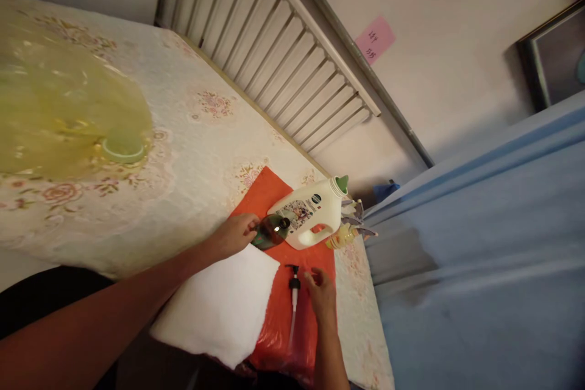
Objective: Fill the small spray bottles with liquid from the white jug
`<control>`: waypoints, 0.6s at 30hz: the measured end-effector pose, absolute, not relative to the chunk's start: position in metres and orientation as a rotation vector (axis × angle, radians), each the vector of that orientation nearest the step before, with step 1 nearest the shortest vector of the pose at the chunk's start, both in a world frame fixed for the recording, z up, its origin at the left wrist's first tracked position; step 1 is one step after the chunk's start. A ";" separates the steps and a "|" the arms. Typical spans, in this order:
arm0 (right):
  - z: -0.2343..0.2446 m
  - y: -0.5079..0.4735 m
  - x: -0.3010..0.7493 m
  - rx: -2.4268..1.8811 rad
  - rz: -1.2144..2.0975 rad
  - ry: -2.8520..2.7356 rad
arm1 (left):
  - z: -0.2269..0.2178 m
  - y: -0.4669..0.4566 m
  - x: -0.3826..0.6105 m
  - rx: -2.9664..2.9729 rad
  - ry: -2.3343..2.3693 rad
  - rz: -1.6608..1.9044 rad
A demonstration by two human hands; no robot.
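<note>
My left hand (pixel 235 234) grips a small dark bottle (pixel 270 231) standing on a red plastic sheet (pixel 274 317). My right hand (pixel 322 295) rests on the sheet with its fingers stretched toward a black pump dispenser with a white tube (pixel 294 298), which lies flat and detached beside it. A white jug with a green spout and a picture label (pixel 308 210) lies on its side just behind the dark bottle.
A white folded cloth (pixel 219 308) lies left of the red sheet. A large yellow oil jug with a green cap (pixel 59 116) lies at the far left on the floral tablecloth (pixel 192 152). A small yellow bottle (pixel 340 236) sits by the table edge, next to a blue cover (pixel 479 244).
</note>
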State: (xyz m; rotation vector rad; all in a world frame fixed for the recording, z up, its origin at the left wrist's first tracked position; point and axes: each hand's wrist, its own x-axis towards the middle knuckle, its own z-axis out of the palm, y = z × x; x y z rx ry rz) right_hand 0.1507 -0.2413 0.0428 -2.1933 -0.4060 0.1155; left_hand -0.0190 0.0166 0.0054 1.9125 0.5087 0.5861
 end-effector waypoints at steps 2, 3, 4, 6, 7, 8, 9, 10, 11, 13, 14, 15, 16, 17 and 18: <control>0.054 -0.234 0.164 -2.070 0.070 -0.393 | 0.007 0.016 -0.019 1.930 0.527 0.590; 0.060 -0.229 0.170 -2.000 0.048 -0.393 | 0.007 0.015 -0.020 1.940 0.538 0.588; 0.065 -0.223 0.176 -1.935 0.026 -0.394 | 0.008 0.015 -0.020 1.947 0.545 0.584; 0.076 -0.211 0.185 -1.829 -0.010 -0.400 | 0.008 0.014 -0.020 1.953 0.533 0.587; 0.080 -0.205 0.189 -1.791 -0.012 -0.410 | 0.008 0.014 -0.021 1.951 0.519 0.596; 0.084 -0.198 0.192 -1.759 -0.001 -0.432 | 0.009 0.013 -0.021 1.946 0.506 0.606; 0.087 -0.191 0.195 -1.735 0.021 -0.467 | 0.009 0.013 -0.021 1.940 0.500 0.616; 0.089 -0.185 0.199 -1.715 0.047 -0.505 | 0.009 0.013 -0.021 1.935 0.497 0.619; 0.090 -0.178 0.202 -1.700 0.070 -0.538 | 0.010 0.013 -0.022 1.932 0.499 0.614; 0.090 -0.167 0.209 -1.686 0.100 -0.572 | 0.010 0.013 -0.022 1.934 0.500 0.594; 0.090 -0.161 0.212 -1.683 0.106 -0.572 | 0.011 0.013 -0.023 1.935 0.495 0.590; 0.089 -0.156 0.215 -1.680 0.112 -0.566 | 0.011 0.013 -0.023 1.934 0.487 0.591; 0.088 -0.150 0.219 -1.676 0.119 -0.560 | 0.011 0.013 -0.023 1.931 0.479 0.596; 0.087 -0.145 0.221 -1.672 0.127 -0.558 | 0.010 0.013 -0.023 1.927 0.470 0.605; 0.086 -0.140 0.223 -1.666 0.135 -0.556 | 0.009 0.013 -0.023 1.926 0.461 0.615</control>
